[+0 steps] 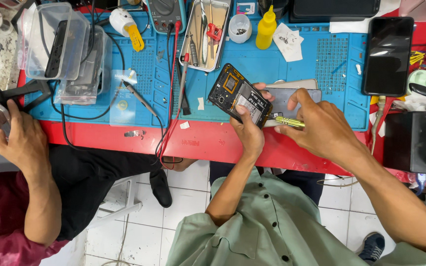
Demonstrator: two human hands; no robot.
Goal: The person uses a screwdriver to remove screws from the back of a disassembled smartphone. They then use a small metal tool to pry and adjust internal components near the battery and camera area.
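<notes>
An opened phone (233, 93) with its back off and its circuit board exposed lies tilted on the blue work mat (321, 69). My left hand (249, 129) grips its lower right end, thumb on the board. My right hand (321, 127) holds a small screwdriver with a yellow handle (289, 121), its tip pointing left at the phone's lower edge. A grey back cover (286, 98) lies under my right fingers, just right of the phone.
A metal tool tray (191, 37), yellow squeeze bottle (266, 28), multimeter with red and black leads (165, 12), clear plastic boxes (57, 42) and a dark phone (388, 55) sit on the red table (208, 143). Another person's hand (18, 135) holds a phone at left.
</notes>
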